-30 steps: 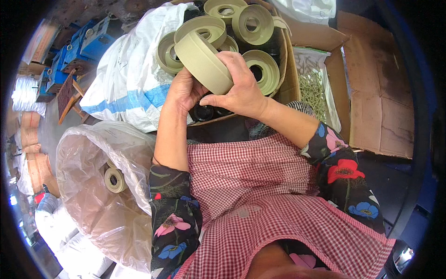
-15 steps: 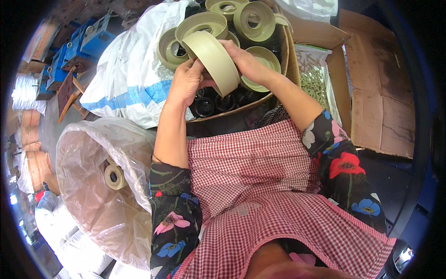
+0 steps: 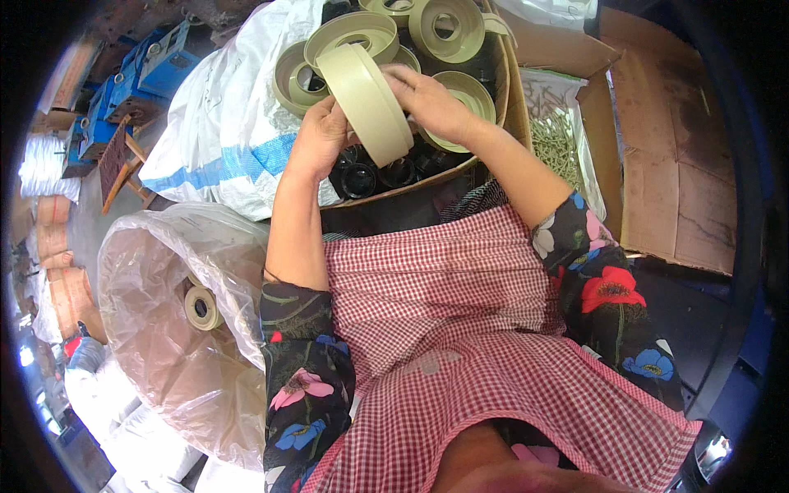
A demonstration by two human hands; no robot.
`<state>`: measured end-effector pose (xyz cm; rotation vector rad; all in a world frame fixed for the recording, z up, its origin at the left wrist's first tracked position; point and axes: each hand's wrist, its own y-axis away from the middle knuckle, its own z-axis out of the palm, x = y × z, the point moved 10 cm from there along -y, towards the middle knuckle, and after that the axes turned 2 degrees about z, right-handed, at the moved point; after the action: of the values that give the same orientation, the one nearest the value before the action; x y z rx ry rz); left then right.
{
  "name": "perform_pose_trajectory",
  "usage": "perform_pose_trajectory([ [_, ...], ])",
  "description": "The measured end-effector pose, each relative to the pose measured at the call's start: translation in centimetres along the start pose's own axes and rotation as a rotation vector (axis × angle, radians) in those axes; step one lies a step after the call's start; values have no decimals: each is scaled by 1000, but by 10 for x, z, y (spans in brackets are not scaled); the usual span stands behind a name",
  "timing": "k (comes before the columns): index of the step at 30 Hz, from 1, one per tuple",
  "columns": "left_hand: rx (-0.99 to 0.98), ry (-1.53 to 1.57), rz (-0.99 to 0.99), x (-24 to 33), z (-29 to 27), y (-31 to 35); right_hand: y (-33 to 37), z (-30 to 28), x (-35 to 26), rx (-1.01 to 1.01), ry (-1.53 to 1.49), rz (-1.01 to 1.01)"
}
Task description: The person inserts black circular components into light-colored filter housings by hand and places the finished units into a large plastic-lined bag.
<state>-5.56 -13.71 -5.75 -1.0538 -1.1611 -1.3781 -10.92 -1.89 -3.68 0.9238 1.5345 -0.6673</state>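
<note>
A wide olive-green plastic ring is held up on edge, tilted, over a carton of parts. My left hand pinches its lower left rim, with the fingertips partly behind it. On the opposite side, my right hand has its fingers bent against the ring's open face; the fingertips are partly hidden. Beneath and beyond, several similar olive plastic parts with a central hole, such as the one at the top, lie on black round plastic parts.
A cardboard carton holds the parts, beside a white woven sack. To the left, a clear plastic bag contains olive parts. Small greenish pieces fill a lined box on the right, near a flattened cardboard sheet.
The ring has turned slightly and shifted a little left in my hands. My right fingers have shifted along its side and bent more. The parts in the carton appear slightly higher and further left.
</note>
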Motion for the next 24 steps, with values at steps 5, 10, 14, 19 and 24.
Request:
perform_pose_trajectory([
  [5, 171, -105, 50, 8, -23, 6, 3, -7, 36, -211, 188, 300],
  [10, 224, 10, 13, 1, -48, 1, -13, -2, 11, 101, 808, -397],
  [14, 226, -131, -116, -7, -51, 7, -33, 12, 57, -96, 1180, -219],
  [19, 54, -915, -304, -30, -42, 15, -51, -40, 37, 145, 853, -327],
  [24, -3, -1652, -348, -54, -15, 1, -31, -70, 8, 268, 40, -117],
])
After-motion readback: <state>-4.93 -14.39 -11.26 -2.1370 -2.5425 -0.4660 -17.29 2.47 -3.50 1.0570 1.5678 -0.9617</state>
